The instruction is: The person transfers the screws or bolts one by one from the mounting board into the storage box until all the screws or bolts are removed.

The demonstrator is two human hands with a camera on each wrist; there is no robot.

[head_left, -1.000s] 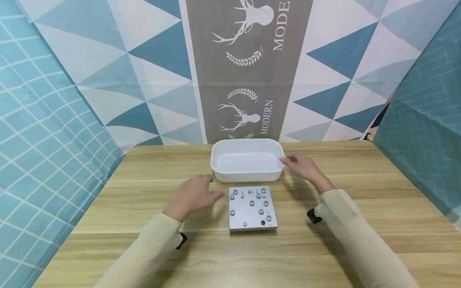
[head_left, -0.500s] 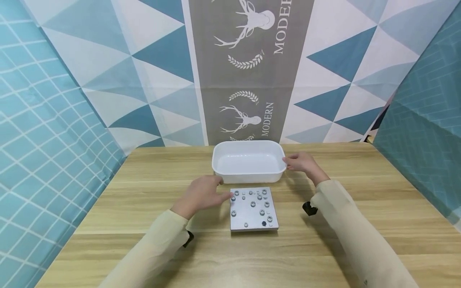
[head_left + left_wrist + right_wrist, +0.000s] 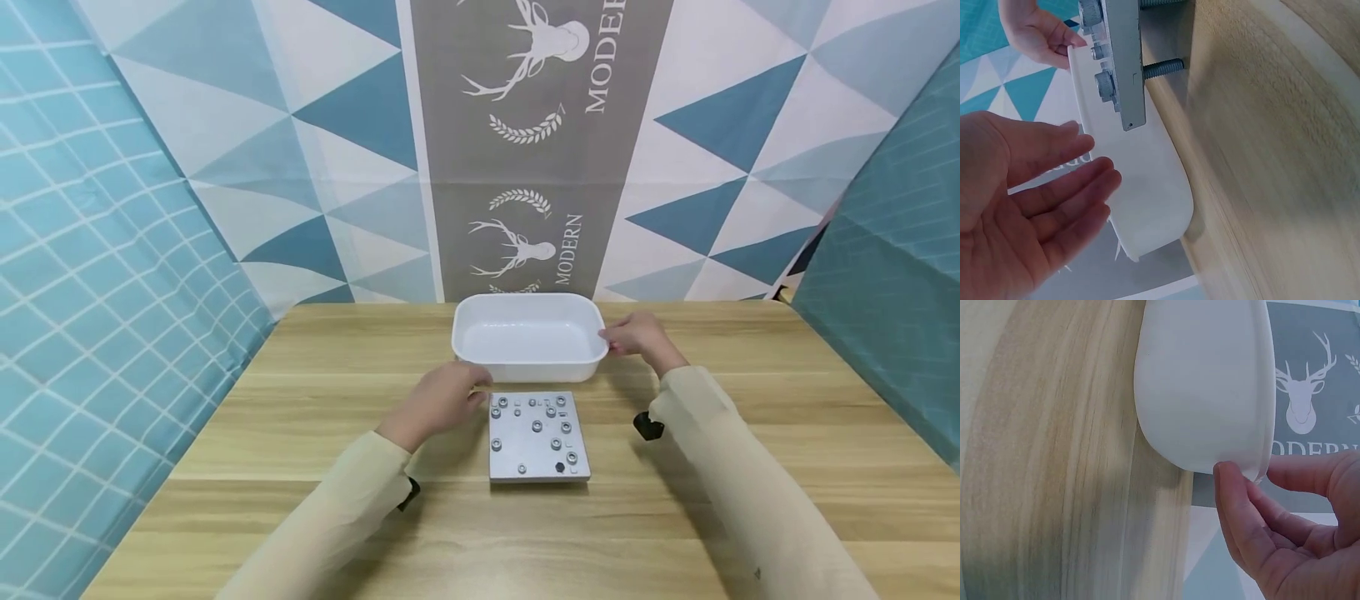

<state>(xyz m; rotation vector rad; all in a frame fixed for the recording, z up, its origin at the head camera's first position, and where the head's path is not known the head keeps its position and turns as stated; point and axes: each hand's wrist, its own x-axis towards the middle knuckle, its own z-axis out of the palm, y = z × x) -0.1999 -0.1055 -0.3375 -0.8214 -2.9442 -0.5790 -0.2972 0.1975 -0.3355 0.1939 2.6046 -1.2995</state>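
Observation:
A white rectangular dish [image 3: 528, 371] with rounded corners stands near the table's back edge, nothing inside it. My right hand [image 3: 636, 335] pinches its right end; in the right wrist view the thumb is at the rim and the fingertips [image 3: 1225, 467] lie against the outer wall. In front of the dish is a square metal plate [image 3: 517, 450] with several socket-head screws and one dark bolt [image 3: 559, 467]. Threaded shanks [image 3: 1165, 68] stick out under the plate. My left hand [image 3: 441, 398] hovers at the plate's back left corner, fingers loosely bent, thumb apart, holding nothing.
The wooden table [image 3: 337, 350] reaches back to a patterned cloth [image 3: 375, 225] with deer prints. Blue tiled cloth [image 3: 112, 275] hangs at the left, and a teal one [image 3: 892, 283] at the right. Dark straps [image 3: 648, 426] show at both wrists.
My left hand has moved right, closer to the plate and dish, its thumb drawing nearer its fingers. The right hand's fingers have closed on the dish's rim. The head view has shifted slightly.

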